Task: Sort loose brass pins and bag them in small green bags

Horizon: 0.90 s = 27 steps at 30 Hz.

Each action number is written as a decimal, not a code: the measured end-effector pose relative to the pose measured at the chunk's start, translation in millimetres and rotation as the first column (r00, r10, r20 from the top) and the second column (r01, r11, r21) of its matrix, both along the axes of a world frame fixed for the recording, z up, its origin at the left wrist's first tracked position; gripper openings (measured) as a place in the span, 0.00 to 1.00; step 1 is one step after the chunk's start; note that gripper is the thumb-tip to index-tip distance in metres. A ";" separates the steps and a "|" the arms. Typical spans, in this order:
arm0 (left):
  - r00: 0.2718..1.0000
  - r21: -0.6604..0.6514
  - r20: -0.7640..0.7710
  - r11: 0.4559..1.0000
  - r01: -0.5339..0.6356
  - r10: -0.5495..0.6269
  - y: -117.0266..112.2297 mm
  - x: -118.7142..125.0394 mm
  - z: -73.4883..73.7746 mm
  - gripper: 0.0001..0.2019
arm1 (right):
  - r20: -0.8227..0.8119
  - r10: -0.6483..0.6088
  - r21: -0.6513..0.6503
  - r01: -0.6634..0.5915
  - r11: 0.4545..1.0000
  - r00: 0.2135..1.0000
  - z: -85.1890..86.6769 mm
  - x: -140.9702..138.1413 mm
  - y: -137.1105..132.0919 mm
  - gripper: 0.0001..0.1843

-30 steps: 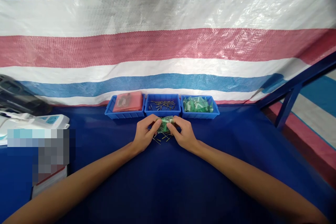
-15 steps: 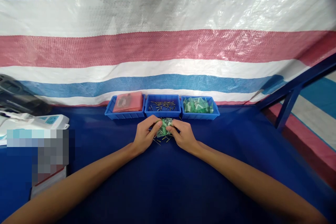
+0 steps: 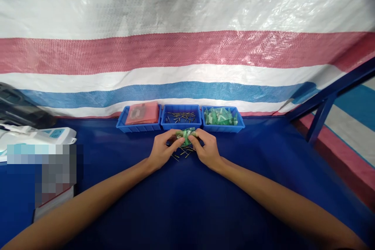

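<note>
My left hand (image 3: 164,146) and my right hand (image 3: 206,146) are both closed on a small clear plastic bag with green print (image 3: 186,137), thumbs on the near side. What the bag holds is hard to make out. Just below it, several thin metal pins (image 3: 184,152), which look like rivets or small bits, lie loose on the blue table. Behind the hands stands a blue bin (image 3: 181,126) with more such pins inside. To its right, another blue bin (image 3: 223,128) holds several green-and-clear bags (image 3: 219,116).
A third blue bin (image 3: 139,128) on the left holds red plastic packets (image 3: 143,112). A white device (image 3: 63,134) and a dark object (image 3: 23,103) sit at the far left. Striped sheeting (image 3: 187,47) hangs behind; a blue metal frame (image 3: 319,119) rises at the right.
The bag has tilted and risen slightly between my hands, uncovering more of the pins beneath. Both hands keep hold of it.
</note>
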<state>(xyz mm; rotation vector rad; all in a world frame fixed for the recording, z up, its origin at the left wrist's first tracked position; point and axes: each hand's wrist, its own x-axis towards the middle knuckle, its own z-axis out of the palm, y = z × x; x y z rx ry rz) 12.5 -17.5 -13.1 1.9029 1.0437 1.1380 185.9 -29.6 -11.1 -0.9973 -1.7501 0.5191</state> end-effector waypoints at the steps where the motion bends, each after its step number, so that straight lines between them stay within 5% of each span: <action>1: 1.000 0.006 -0.026 1.000 0.001 -0.001 0.4 0.1 0.2 0.10 | -0.005 -0.008 0.001 0.008 1.000 1.000 0.2 0.2 -0.1 0.17; 7: 0.991 0.061 -0.134 0.998 -0.024 0.032 0.8 1.6 3.2 0.14 | -0.039 0.007 -0.003 -0.007 1.000 0.999 1.0 0.4 0.9 0.11; 27: 0.996 0.117 -0.071 0.992 -0.052 0.061 -2.5 0.6 11.1 0.22 | -0.090 0.111 -0.055 -0.116 0.992 0.990 -2.1 0.3 1.6 0.06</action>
